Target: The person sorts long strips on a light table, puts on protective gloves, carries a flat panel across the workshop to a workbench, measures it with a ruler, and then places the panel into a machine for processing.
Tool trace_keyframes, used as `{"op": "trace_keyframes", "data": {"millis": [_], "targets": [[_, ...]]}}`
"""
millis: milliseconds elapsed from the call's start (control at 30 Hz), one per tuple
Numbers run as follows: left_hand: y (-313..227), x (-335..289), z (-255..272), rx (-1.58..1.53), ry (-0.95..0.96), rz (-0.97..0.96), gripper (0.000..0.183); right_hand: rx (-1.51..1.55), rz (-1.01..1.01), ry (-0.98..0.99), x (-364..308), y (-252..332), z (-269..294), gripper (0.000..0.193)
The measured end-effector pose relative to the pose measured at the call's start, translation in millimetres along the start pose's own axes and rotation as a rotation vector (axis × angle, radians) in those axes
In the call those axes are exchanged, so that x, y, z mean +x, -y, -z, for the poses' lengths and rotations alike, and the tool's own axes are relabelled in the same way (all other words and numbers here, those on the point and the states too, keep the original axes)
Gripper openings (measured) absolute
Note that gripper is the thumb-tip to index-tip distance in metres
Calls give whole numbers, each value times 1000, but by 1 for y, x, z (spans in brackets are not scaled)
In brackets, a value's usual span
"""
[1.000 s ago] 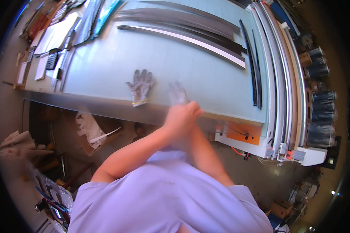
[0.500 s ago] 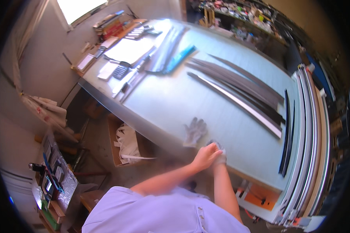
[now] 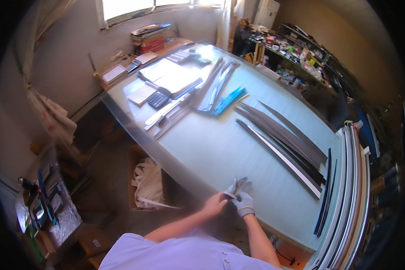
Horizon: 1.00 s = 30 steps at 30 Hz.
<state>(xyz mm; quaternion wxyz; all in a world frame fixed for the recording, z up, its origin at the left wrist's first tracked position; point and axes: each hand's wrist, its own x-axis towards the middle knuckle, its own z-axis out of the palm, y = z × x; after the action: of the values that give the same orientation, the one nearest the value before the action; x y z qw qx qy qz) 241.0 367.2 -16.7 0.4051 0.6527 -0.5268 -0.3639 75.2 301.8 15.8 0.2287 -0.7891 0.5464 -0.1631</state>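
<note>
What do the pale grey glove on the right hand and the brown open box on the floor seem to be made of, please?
The snug, pale grey glove on the right hand looks like matte knitted fabric, given its soft surface and close cuff, though stitches don't show. The brown open box looks like matte cardboard, judging by its thin, flat walls.

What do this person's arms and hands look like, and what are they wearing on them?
The left hand is bare. The right hand wears a pale grey glove with a snug cuff at the wrist. Both forearms are uncovered; the pale lilac shirt has short sleeves and small round buttons.
</note>
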Motion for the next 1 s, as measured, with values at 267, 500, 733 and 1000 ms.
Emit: {"op": "trace_keyframes", "data": {"millis": [267,500,733,1000], "targets": [[-89,28,31,-631,538,193,15,736,-561,-49,-67,68,77,44],[-124,-27,-28,-632,1179,261,13,1387,-595,-503,-198,57,77,19],[-151,-143,-114,-542,1697,239,18,1896,-4,-1181,-360,56,79,10],[-206,-394,-219,-618,1959,215,15,809,-979,-1299,-606,112,118,40]]}}
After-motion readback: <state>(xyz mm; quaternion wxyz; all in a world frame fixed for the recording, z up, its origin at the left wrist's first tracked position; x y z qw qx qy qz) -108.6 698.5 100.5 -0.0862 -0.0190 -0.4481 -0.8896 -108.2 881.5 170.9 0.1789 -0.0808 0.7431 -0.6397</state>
